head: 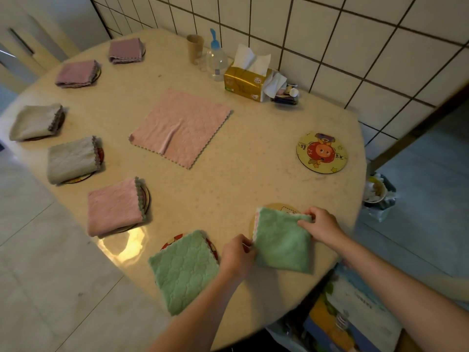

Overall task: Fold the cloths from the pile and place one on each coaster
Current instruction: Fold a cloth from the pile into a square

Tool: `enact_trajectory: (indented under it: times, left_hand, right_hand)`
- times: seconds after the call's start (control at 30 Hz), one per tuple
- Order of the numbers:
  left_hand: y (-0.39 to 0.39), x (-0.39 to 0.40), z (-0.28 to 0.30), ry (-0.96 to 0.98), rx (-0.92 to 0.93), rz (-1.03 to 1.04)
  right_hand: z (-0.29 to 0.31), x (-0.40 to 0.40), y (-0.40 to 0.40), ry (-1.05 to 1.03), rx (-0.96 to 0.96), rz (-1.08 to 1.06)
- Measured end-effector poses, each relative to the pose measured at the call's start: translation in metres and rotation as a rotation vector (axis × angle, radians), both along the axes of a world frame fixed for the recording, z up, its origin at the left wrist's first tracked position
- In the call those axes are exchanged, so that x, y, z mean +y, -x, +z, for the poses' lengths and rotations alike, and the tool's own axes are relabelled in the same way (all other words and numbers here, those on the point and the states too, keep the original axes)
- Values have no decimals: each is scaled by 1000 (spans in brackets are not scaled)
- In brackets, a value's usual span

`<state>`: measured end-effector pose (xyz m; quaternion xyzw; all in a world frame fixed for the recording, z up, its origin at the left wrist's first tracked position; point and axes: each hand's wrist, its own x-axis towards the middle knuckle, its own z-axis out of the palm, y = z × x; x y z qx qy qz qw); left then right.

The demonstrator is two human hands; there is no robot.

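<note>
A folded green cloth lies over a round coaster near the table's front edge. My left hand pinches its left edge and my right hand grips its far right corner. A second folded green cloth covers a coaster to the left. A flat pink cloth lies unfolded in the table's middle. One bare coaster with a cartoon picture sits at the right. Several folded pink, grey and mauve cloths, such as the pink one, rest on coasters along the left edge.
A gold tissue box, a clear bottle, a brown cup and a small box of odds and ends stand at the back by the tiled wall. A waste bin sits on the floor to the right.
</note>
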<state>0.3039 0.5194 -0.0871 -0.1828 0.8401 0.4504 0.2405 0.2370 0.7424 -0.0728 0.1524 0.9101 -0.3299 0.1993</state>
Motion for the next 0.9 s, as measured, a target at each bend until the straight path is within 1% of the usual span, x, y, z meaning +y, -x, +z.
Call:
enact_trajectory:
  times: [0.1, 0.2, 0.3, 0.37, 0.53, 0.7, 0.9]
  left_hand:
    - [-1, -6, 1, 52, 25, -11]
    - [0, -14, 3, 54, 42, -19]
    - [10, -28, 9, 52, 76, -25]
    - [18, -38, 16, 79, 114, -62]
    - [61, -89, 30, 154, 170, -131]
    - [128, -161, 37, 331, 283, -262]
    - [210, -256, 20, 509, 300, -433]
  right_hand:
    - [-2, 0, -2, -77, 22, 39]
    - [0, -2, 0, -203, 49, 123]
    - [7, -17, 10, -312, 173, 227]
    - [12, -31, 18, -293, 235, 277]
    - [14, -87, 49, -183, 268, 374]
    - [11, -152, 81, -121, 287, 419]
    - [1, -239, 126, -94, 284, 446]
